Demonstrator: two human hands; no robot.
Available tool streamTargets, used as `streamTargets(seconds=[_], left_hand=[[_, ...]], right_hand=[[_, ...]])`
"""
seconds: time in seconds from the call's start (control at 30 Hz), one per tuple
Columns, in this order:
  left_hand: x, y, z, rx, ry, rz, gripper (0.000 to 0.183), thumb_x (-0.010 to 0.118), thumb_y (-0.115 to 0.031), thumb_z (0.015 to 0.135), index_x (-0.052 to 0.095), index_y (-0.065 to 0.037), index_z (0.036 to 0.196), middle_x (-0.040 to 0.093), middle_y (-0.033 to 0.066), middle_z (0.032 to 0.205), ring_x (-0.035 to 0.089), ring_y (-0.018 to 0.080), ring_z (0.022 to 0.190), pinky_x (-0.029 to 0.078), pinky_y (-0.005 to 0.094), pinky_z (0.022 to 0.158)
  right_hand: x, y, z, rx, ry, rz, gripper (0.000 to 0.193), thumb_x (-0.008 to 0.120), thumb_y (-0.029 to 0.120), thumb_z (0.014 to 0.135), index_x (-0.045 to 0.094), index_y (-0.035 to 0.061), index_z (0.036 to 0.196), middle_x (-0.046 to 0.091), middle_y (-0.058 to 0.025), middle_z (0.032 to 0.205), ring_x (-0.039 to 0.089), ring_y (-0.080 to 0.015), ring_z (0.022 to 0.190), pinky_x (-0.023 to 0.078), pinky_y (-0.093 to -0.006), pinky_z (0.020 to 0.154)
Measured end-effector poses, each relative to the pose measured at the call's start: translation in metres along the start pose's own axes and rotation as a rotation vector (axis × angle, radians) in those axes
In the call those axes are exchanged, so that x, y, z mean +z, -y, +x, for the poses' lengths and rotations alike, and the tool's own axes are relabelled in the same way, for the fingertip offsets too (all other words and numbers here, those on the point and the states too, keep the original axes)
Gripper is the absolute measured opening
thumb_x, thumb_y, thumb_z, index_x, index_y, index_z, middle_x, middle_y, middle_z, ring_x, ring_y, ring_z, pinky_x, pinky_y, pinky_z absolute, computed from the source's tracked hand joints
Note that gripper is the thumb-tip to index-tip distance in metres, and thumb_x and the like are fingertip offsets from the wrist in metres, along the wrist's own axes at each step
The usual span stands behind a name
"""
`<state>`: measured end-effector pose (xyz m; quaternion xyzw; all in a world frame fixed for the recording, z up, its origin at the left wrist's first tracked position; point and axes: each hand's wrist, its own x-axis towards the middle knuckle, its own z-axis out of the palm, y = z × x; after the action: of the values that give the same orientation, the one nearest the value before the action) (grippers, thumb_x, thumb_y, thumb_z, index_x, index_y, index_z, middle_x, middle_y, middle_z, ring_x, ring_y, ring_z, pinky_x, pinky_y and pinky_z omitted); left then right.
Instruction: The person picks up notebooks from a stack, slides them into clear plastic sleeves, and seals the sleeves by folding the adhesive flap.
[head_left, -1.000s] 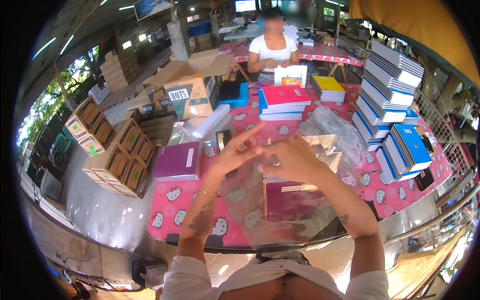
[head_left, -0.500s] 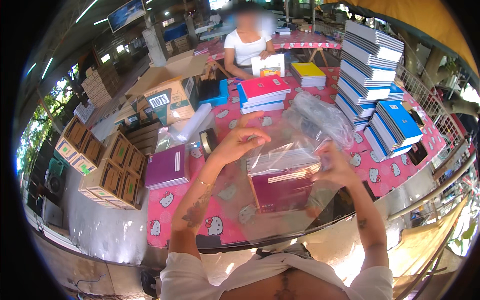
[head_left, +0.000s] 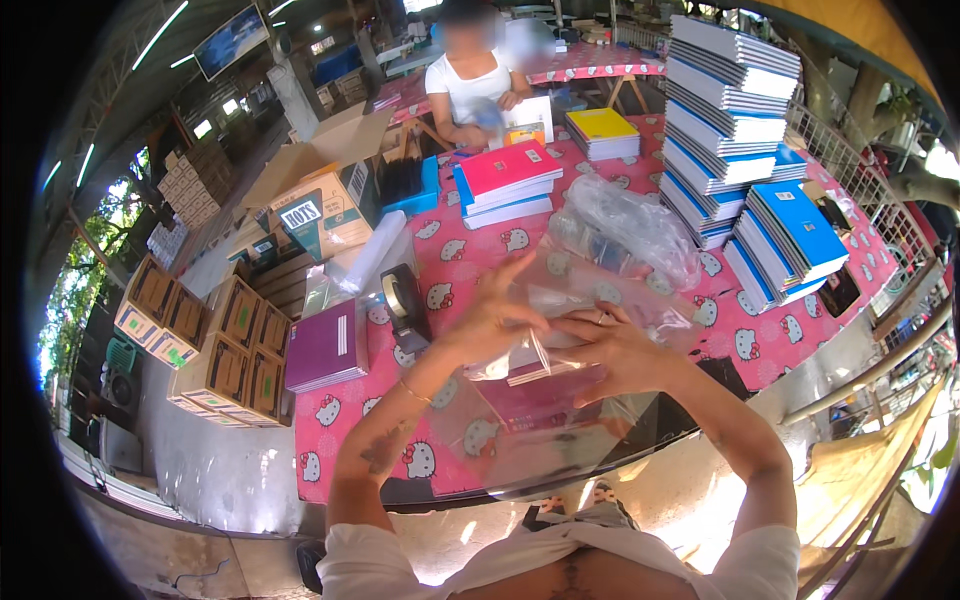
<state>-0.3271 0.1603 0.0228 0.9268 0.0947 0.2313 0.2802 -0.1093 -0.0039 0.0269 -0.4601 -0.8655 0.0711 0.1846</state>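
In front of me lies a stack of purple notebooks inside clear plastic, which spreads over the table around it. My left hand is at the stack's far left corner, fingers apart, touching the plastic. My right hand reaches across the top from the right. Its fingers are stretched out and spread on the plastic, close to my left fingertips. Both hands hide much of the stack's upper part. A black tape dispenser stands beside my left hand.
Another purple notebook stack sits left. Tall notebook piles and blue notebooks stand right. Crumpled plastic, red notebooks and yellow ones lie farther off. A person sits across. Cartons stand left of the table.
My right hand has moved left over the stack, and my left hand has come lower and closer to it. The plastic is now pressed down between them. My view has shifted slightly.
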Motion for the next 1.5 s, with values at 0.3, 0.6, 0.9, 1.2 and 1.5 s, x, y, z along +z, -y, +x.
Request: streamTargets(seconds=[0.3, 0.6, 0.9, 1.2, 1.5], left_hand=[[-0.027, -0.03, -0.002, -0.2, -0.143, -0.291, 0.073, 0.084, -0.037, 0.072, 0.052, -0.014, 0.133, 0.02, 0.0221, 0.159, 0.012, 0.0408, 0.149, 0.018, 0.055, 0.117], [-0.088, -0.077, -0.018, -0.354, -0.518, -0.412, 0.032, 0.062, -0.031, 0.096, 0.07, -0.005, 0.113, 0.064, 0.0107, 0.124, 0.058, 0.0201, 0.116, 0.043, 0.0343, 0.099], [-0.015, 0.009, -0.027, -0.341, -0.084, -0.997, 0.051, 0.072, -0.007, 0.088, 0.055, -0.003, 0.136, 0.066, 0.0051, 0.121, 0.059, 0.014, 0.114, 0.045, 0.0294, 0.099], [-0.004, -0.057, -0.075, 0.052, -0.086, 0.452, 0.056, 0.073, -0.035, 0.085, 0.061, 0.0, 0.128, 0.061, 0.0199, 0.129, 0.059, 0.0345, 0.118, 0.046, 0.0391, 0.103], [-0.016, -0.069, -0.057, -0.343, 0.083, 0.219, 0.033, 0.071, -0.019, 0.086, 0.066, 0.0, 0.113, 0.067, 0.0137, 0.093, 0.064, 0.0325, 0.085, 0.05, 0.0394, 0.066]], right_hand=[[0.016, -0.045, 0.026, 0.201, -0.401, 0.534, 0.059, 0.074, 0.047, 0.083, 0.06, 0.0235, 0.135, 0.046, -0.0174, 0.145, 0.046, -0.0308, 0.133, 0.037, -0.0476, 0.107], [-0.013, -0.068, 0.088, 0.51, -0.067, 1.112, 0.057, 0.081, 0.028, 0.081, 0.058, 0.0022, 0.126, 0.061, -0.013, 0.125, 0.06, -0.0172, 0.11, 0.049, -0.0309, 0.089], [-0.013, -0.074, 0.055, 0.245, 0.143, 1.102, 0.061, 0.077, 0.024, 0.085, 0.052, 0.0065, 0.137, 0.057, -0.015, 0.133, 0.05, -0.0222, 0.128, 0.037, -0.0363, 0.108], [-0.004, 0.004, 0.0, 0.146, -0.253, 0.309, 0.044, 0.074, 0.01, 0.08, 0.061, 0.0055, 0.122, 0.065, -0.0112, 0.111, 0.065, -0.0256, 0.091, 0.053, -0.0383, 0.069], [-0.013, 0.015, 0.03, 0.257, -0.059, 0.133, 0.021, 0.075, 0.018, 0.077, 0.065, 0.0046, 0.089, 0.065, -0.013, 0.093, 0.064, -0.0335, 0.09, 0.05, -0.0447, 0.08]])
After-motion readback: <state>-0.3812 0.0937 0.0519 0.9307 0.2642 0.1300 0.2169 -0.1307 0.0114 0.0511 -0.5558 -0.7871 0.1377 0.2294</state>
